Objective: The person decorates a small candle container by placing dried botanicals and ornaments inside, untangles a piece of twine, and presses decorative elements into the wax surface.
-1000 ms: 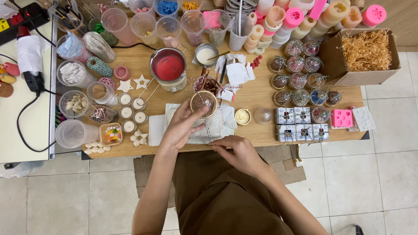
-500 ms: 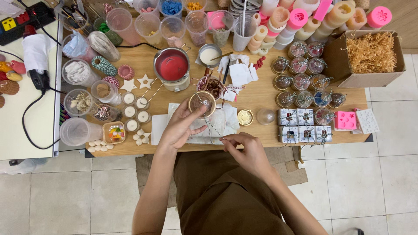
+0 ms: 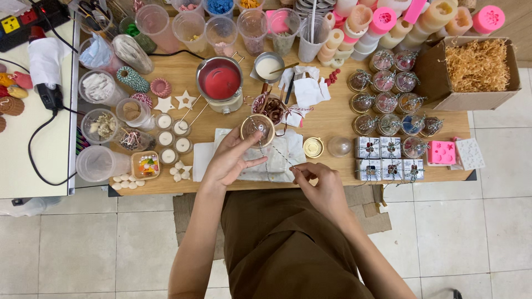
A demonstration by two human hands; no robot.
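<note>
Two hands share it: left hand point(image 3: 230, 160) cradles the small, likely fragile jar point(image 3: 257, 128) by its sides, right hand point(image 3: 320, 185) pinching limp twine point(image 3: 277, 155) taut.

Bright, even indoor light from overhead, no harsh shadows; only soft, short ones under the arms and jars. Mild glare on the red pot point(image 3: 220, 79) and glass jars point(image 3: 388, 99). Sharp at centre w/ slight softness and wide-angle bending toward the edges. Floor tiles point(image 3: 482, 221) look a bit washed out.
</note>
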